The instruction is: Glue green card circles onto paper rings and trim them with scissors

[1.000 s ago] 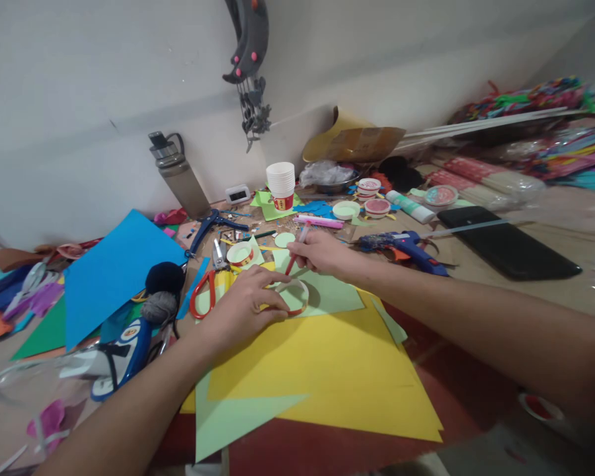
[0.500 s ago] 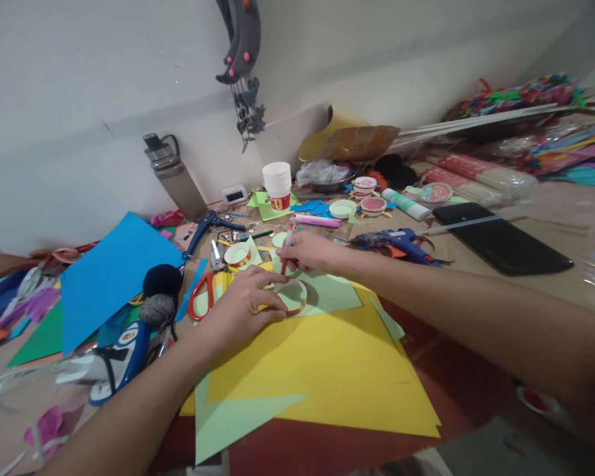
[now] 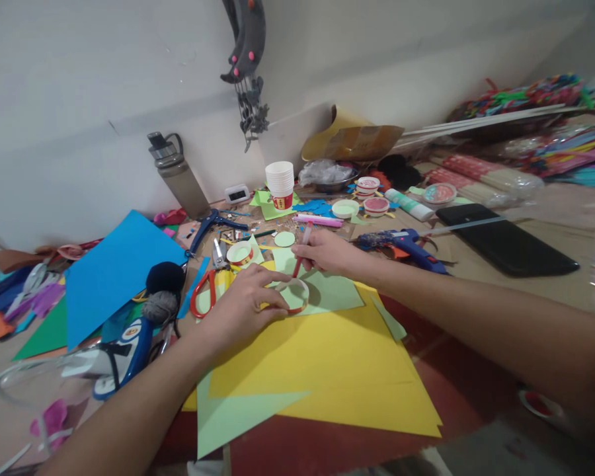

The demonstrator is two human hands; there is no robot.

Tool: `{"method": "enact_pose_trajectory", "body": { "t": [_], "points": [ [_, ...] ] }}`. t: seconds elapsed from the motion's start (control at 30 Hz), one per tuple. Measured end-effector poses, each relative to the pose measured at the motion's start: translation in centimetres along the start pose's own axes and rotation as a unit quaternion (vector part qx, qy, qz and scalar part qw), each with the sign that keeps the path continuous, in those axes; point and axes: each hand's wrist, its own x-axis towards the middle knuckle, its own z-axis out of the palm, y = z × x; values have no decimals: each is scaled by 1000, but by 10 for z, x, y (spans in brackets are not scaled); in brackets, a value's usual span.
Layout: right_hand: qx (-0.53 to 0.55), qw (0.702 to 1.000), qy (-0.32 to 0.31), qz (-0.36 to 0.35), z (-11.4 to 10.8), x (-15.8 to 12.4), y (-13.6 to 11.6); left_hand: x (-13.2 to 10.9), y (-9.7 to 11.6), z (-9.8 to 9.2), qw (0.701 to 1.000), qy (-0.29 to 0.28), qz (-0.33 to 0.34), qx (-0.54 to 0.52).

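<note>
My left hand (image 3: 250, 301) grips the near-left side of a paper-cup ring (image 3: 303, 305), thumb and fingers at its rim. The ring stands on a light green paper sheet (image 3: 340, 297). My right hand (image 3: 320, 252) is closed around a red pen (image 3: 297, 266), held nearly upright with its tip by the ring's far edge. Beneath the green sheet lie yellow sheets (image 3: 322, 370). Red-handled scissors (image 3: 205, 294) rest beside my left hand, partly hidden by it. Beyond the hands are a green paper disc (image 3: 284, 238) and another cup ring (image 3: 240, 252).
A blue glue gun (image 3: 409, 248) and a black phone (image 3: 506, 239) lie to the right. At the back stand stacked paper cups (image 3: 279, 185) and a grey bottle (image 3: 179, 178). Blue paper (image 3: 123, 274) and a dark pompom (image 3: 164, 278) are on the left.
My right hand has moved the pen rightward along the far side of the cup ring, uncovering the green disc. My left hand keeps its hold. The whole view has shifted slightly.
</note>
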Motion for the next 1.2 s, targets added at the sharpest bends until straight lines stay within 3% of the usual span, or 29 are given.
{"method": "enact_pose_trajectory", "body": {
  "t": [0.67, 1.2],
  "points": [
    [-136, 979, 85, -127, -3, -63, 7, 0, 1, 3, 1000, 14, -2, 14],
    [-147, 966, 73, -198, 15, -87, 5, -1, 5, 3, 1000, 12, -7, 8]
  ]
}}
